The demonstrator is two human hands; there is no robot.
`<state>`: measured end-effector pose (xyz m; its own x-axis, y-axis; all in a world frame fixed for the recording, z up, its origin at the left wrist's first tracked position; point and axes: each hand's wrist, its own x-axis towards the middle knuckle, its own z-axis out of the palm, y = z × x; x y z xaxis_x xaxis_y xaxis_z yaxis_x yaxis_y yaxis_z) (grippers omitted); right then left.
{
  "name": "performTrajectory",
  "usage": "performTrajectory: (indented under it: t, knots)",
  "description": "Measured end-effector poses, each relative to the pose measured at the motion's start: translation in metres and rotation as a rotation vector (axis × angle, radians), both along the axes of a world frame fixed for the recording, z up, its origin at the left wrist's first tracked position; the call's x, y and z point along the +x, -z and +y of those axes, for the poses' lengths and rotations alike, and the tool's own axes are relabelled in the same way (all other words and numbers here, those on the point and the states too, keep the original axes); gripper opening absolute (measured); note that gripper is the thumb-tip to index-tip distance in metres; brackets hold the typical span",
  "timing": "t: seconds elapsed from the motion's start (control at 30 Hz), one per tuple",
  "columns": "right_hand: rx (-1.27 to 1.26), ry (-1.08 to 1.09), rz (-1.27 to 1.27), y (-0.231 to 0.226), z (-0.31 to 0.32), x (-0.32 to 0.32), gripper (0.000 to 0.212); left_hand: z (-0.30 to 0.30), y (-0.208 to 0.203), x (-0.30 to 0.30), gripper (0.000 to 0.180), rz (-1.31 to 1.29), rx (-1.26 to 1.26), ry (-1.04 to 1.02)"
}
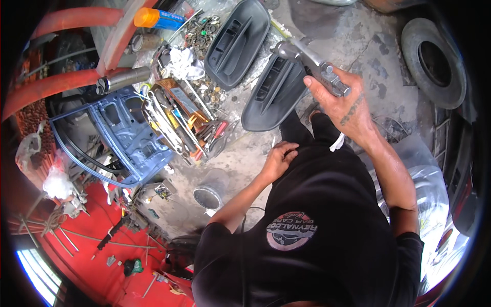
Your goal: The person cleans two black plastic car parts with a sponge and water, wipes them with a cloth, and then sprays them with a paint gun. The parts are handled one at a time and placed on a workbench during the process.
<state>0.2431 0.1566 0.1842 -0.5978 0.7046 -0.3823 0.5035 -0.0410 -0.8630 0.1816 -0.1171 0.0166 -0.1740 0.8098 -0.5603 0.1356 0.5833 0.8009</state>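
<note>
Right: my right hand (348,102) grips metal tool (321,69), above near black panel (263,112) | Left: my left hand (280,159) half-curled (can't tell if holding)

The tool (321,70) is silver. The panels (244,48) are dark grey. The door (134,146) is blue. The shirt (327,256) is black, with a round print (291,238).

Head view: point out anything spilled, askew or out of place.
Small loose parts lie strewn left of the dark grey molded panels, as if spilled. Farther left, a blue car door lies detached amid clutter.
</note>
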Motion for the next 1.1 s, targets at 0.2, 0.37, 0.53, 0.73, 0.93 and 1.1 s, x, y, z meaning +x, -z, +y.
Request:
performTrajectory:
  t: [0.2,0.37,0.53,0.73,0.93,1.1]
  knots:
    - [0.15,-0.228,0.104,-0.001,-0.011,0.006,0.046,-0.038,0.017,-0.003,0.033,0.124,-0.05,0.025]
    - [0.11,-0.34,0.161,-0.006,-0.006,0.002,0.043,-0.045,0.022,-0.004,0.04,0.079,-0.171,0.003]
    - [0.233,-0.329,0.162,-0.019,0.0,-0.018,0.04,-0.041,0.034,-0.002,0.04,0.055,-0.193,0.034]
    - [0.245,-0.476,0.097,-0.025,-0.001,-0.023,0.039,-0.047,0.049,0.004,0.039,0.144,-0.1,0.056]
    - [0.133,-0.592,-0.007,-0.035,-0.005,-0.009,0.04,-0.04,0.033,0.0,0.035,0.069,-0.145,0.031]
    - [0.293,-0.453,0.111,-0.031,-0.008,-0.02,0.041,-0.016,-0.014,-0.013,0.034,0.074,-0.027,0.124]
